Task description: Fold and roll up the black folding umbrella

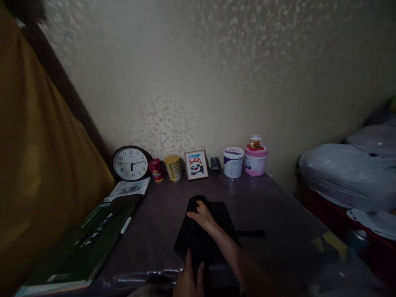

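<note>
Black folded cloth thing (pixel 199 239) is lying on the dark surface (pixel 154 227) right under both hands: the right hand (pixel 204 216) is on its far end with the thumb spread away from the other fingers, and the left hand (pixel 188 282) is at the near edge, thumb and index finger apart, though I can't tell if they're pinching any fabric. A black strap (pixel 250 234) sticks out to the right of the fingers, a green book (pixel 89 243) and white pen (pixel 126 225) sit off to their left, and the panda picture (pixel 197 165) is well beyond them, straight ahead.
</note>
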{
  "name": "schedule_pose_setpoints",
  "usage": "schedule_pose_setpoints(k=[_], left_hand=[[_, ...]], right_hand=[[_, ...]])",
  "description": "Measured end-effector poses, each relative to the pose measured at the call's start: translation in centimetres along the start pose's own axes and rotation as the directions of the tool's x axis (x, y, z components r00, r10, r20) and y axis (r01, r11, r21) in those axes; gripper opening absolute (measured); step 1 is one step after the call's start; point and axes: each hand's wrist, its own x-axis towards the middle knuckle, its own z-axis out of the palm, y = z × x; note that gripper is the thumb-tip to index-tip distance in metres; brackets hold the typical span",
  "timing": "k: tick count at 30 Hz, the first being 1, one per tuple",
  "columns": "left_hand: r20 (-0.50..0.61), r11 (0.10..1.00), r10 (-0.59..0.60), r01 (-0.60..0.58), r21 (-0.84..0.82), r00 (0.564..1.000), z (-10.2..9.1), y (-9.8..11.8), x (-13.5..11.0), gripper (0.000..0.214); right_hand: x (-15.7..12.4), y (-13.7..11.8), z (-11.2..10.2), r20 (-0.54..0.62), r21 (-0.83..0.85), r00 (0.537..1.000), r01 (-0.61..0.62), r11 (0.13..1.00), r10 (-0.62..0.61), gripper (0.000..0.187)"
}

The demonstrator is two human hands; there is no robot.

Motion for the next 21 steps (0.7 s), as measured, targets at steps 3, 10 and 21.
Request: schedule_pose_setpoints(k=[3,10,21], left_hand=[[0.023,0.999,0.003,-0.003,0.036,1.0,0.2,0.0,0.0,0.056],[-0.039,0.998,-0.02,0.018,-0.059,0.999,-0.3,0.7,-0.9,0.068],[0.129,0.964,0.101,-0.129,0.232,0.987,-1.8,2.0,-0.5,0.058]], right_hand=[[0.3,-0.1,0.2,-0.011,-0.167,0.997,-0.076,0.983,0.075,0.067],[0.2,-1.1,-0.1,0.019,-0.362,0.994,-0.094,0.927,0.109,0.077],[0.1,-1.9,0.7,0.067,-0.357,0.997,-0.001,0.934,0.027,0.066]])
